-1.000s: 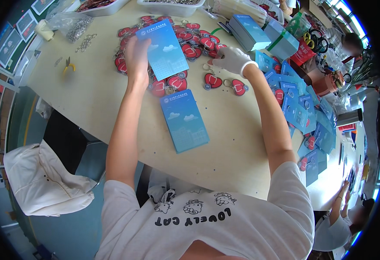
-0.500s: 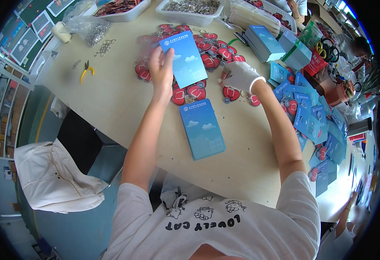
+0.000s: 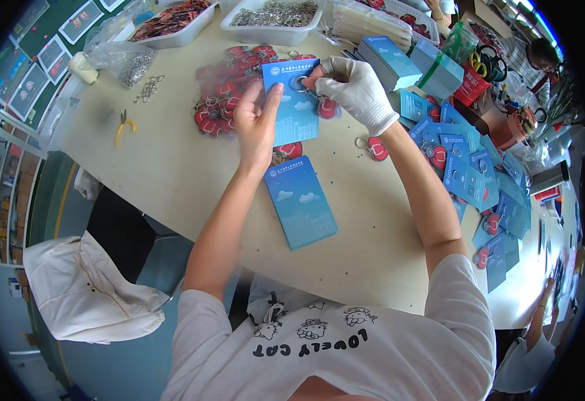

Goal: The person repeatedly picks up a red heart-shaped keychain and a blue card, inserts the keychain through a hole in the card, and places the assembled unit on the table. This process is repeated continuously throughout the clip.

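Upright in my bare left hand [image 3: 258,125] is a blue card [image 3: 296,125] with clouds and buildings printed on it, the thumb lying along its front. My right hand [image 3: 360,97], in a white glove with bare fingertips, pinches a keychain at the card's upper right. The keychain's metal ring [image 3: 299,83] lies against the card face, and its red charm [image 3: 328,108] hangs below my fingers. Below the held card, a stack of matching blue cards [image 3: 302,208] lies on the table. Red keychains [image 3: 219,110] are heaped behind my left hand; a loose red keychain [image 3: 378,149] lies below my right wrist.
At right, blue cards with keychains attached [image 3: 467,177] spread in a pile, with banded card stacks [image 3: 389,59] behind. Yellow-handled pliers [image 3: 124,127] lie at left. Far back stand a white tray of metal rings [image 3: 276,17] and a person [image 3: 543,57]. A white jacket [image 3: 92,287] covers a chair.
My right hand has lifted a keychain from the table and moved left and up to the card. The left hand still holds the card, now more upright.
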`<action>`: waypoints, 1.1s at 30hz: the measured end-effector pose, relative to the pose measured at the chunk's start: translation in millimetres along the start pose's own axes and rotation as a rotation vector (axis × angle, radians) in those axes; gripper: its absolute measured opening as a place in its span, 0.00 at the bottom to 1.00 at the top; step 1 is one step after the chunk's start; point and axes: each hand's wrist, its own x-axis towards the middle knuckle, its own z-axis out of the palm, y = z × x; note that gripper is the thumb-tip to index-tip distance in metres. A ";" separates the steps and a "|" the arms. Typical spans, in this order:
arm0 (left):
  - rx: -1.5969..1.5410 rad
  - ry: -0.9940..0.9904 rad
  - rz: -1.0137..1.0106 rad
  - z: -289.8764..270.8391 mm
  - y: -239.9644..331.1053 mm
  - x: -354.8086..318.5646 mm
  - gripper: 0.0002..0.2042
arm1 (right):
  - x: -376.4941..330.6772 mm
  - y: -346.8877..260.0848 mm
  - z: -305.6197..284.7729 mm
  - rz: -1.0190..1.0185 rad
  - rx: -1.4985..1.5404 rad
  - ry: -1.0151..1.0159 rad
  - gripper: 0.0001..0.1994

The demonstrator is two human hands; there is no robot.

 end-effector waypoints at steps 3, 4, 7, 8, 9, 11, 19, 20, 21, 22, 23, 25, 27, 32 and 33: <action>0.009 -0.069 0.008 6.8 8.5 -3.9 0.09 | -3.6 -0.1 6.6 -0.027 -0.053 0.078 0.08; 0.000 -0.060 0.008 8.5 9.7 -4.9 0.09 | -5.6 -1.6 8.6 -0.048 -0.045 0.102 0.08; -0.026 -0.049 -0.006 7.4 10.1 -5.7 0.09 | -8.0 -5.6 9.4 -0.097 -0.056 0.064 0.09; -0.054 -0.048 -0.018 6.1 10.7 -4.9 0.08 | -7.7 -4.3 10.8 -0.084 0.044 0.067 0.09; -0.085 -0.047 -0.032 5.3 10.6 -4.4 0.08 | -7.6 -1.6 12.8 -0.070 0.143 0.071 0.10; -0.132 -0.045 -0.046 4.4 11.2 -3.7 0.08 | -8.3 -3.7 17.0 -0.053 0.283 0.089 0.12; -0.237 -0.057 -0.112 5.4 13.3 -3.6 0.13 | -14.9 -19.4 23.1 0.132 0.183 -0.042 0.18; -0.233 -0.063 -0.100 7.4 15.1 -5.0 0.14 | -13.9 -14.9 24.1 0.098 0.175 -0.035 0.17; -0.234 -0.070 -0.090 11.3 16.1 -7.4 0.15 | -13.0 -6.6 24.5 0.067 0.163 -0.026 0.16; -0.236 -0.076 -0.080 13.4 16.3 -9.7 0.16 | -12.1 -2.1 23.8 0.037 0.152 -0.016 0.15; -0.213 -0.093 -0.086 12.2 15.0 -8.7 0.17 | -11.2 -1.1 21.3 0.033 0.135 -0.023 0.16; -0.173 -0.117 -0.090 8.4 12.0 -4.2 0.19 | -10.1 -2.3 16.0 0.022 0.093 -0.050 0.17; -0.181 -0.140 -0.080 10.9 10.6 -6.9 0.19 | -11.3 -0.9 9.1 0.006 0.055 -0.073 0.17; -0.202 -0.179 -0.099 17.2 9.5 -8.3 0.19 | -17.1 -8.3 -4.2 0.033 0.011 -0.121 0.19; -0.192 -0.170 -0.117 17.7 12.0 -8.4 0.19 | -19.1 -12.4 -2.7 0.038 0.044 -0.109 0.18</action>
